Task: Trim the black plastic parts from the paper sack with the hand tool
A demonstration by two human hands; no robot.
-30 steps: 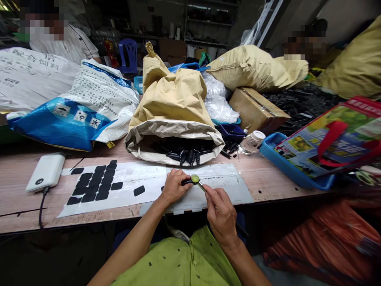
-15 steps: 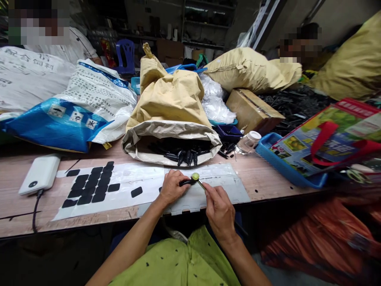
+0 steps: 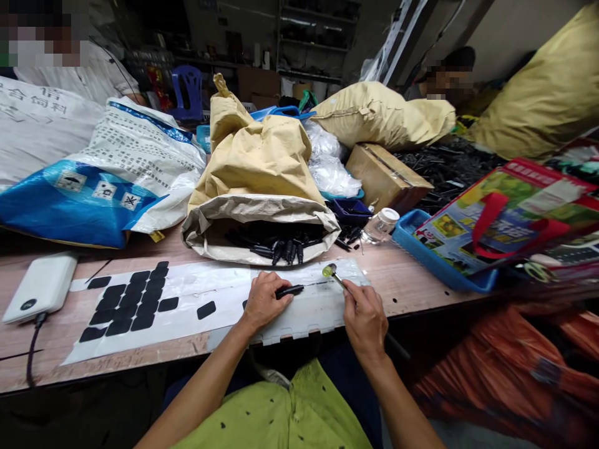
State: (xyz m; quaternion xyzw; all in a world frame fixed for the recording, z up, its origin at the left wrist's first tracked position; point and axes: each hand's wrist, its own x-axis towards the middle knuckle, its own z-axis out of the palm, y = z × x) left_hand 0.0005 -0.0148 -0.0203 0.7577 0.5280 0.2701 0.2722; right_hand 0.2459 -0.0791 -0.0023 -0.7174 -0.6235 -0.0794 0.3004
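Observation:
My left hand (image 3: 264,297) is closed round a slim black pen-like piece (image 3: 291,290), whose end points right above the white board (image 3: 299,318). In my right hand (image 3: 366,315) is a small hammer (image 3: 329,270) with a yellow-green face and a thin metal handle. Its head is raised to the right of the black piece, apart from it. Just beyond my hands lies an open sack (image 3: 262,202) with several similar black pieces (image 3: 287,249) at its mouth. A white sheet (image 3: 187,324) bearing rows of black rounded patches (image 3: 135,299) lies to the left.
A white power bank (image 3: 42,287) with a cable sits at the far left. Behind are a blue-and-white sack (image 3: 140,149), a cardboard box (image 3: 386,174) and a clear jar (image 3: 381,226). A blue tray (image 3: 435,262) holds a colourful bag at right. Two people are across the table.
The hammer has moved away from the black piece, off to the right with my right hand. My left hand still grips the piece. The view has shifted slightly.

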